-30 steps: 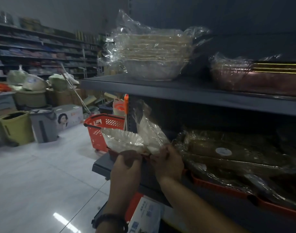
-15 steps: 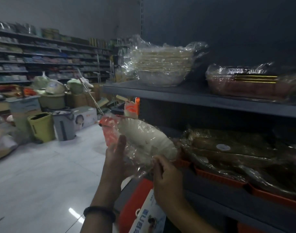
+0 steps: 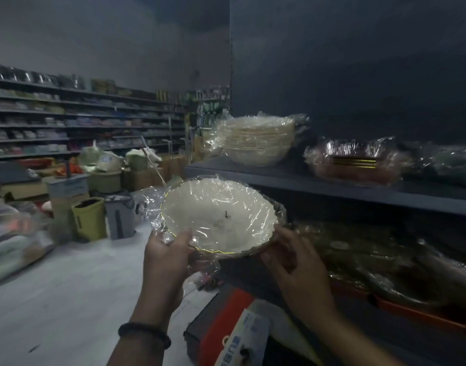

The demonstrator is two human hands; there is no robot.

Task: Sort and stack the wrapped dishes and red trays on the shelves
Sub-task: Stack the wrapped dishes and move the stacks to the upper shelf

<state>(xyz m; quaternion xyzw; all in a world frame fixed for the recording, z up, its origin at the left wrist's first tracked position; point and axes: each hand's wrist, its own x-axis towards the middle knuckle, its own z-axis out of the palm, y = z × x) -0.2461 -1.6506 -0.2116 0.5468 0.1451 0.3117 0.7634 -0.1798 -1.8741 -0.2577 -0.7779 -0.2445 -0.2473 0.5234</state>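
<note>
- A white bowl wrapped in clear film is held up in front of the dark shelving unit, its open face tilted toward the camera; a small dark mark is seen on the film near its middle.
- The left hand is closed on the near left rim of the bowl: the thumb is laid over the rim onto the film, and the fingers are curled beneath, with loose film bunched under the palm.
- A dark bead bracelet is worn on the left wrist.
- The right hand is set against the right rim of the bowl with the fingers loosely spread, the fingertips touching the edge from below and the side; whether the rim is actually pinched or only steadied cannot be told from this angle.
- On the upper shelf, behind and above the held bowl, a film-wrapped stack of pale bowls is stood upright.
- To the right of that stack, well apart from it, a wrapped stack of reddish dishes with gold edges is placed on the same shelf.
- On the lower shelf, to the right of the right hand, dark wrapped dishes are laid on red trays; the detail there is lost in shadow.
- A red and white carton is seen below the hands, at the foot of the shelving.
</note>
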